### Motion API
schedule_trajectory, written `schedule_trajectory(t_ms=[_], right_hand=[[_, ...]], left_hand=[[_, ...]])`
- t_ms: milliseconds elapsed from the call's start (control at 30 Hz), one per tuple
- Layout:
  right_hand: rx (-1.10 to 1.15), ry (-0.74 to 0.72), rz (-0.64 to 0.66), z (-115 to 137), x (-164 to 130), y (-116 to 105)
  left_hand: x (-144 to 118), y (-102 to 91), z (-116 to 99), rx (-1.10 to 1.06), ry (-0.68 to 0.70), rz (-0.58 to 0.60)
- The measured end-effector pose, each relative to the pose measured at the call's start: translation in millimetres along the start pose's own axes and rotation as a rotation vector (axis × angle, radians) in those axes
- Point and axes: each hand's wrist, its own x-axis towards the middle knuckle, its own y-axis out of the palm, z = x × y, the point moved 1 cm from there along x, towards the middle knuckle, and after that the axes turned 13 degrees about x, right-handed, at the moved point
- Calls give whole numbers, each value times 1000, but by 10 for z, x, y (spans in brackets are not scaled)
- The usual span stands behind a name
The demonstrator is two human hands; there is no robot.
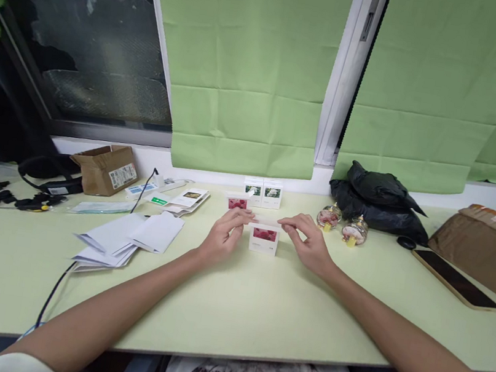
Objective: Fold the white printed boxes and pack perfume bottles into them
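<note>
The table (230, 307) is pale green, the blinds (251, 68) a stronger green. The small box (263, 240) is white with a pink-red picture — two boxes (262, 192) behind show green pictures. The bag (379, 199) is black, the papers (128, 239) white.

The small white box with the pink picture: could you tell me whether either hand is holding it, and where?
Both hands pinch the small white box at its open top flap, one at each end.
</note>
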Motion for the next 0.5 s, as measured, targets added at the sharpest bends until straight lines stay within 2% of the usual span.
schedule_trajectory(t_ms=[100,200,333,500], right_hand=[[46,33,-10,17,6,15],[93,48,-11,4,-3,33],[146,81,2,-39,-15,56],[108,31,12,-21,-22,96]], left_hand=[[28,-3,-24,-149,-157,-22],[43,40,-45,-191,-281,-50],[41,58,-73,-123,-201,-31],[29,48,-77,5,-121,-39]])
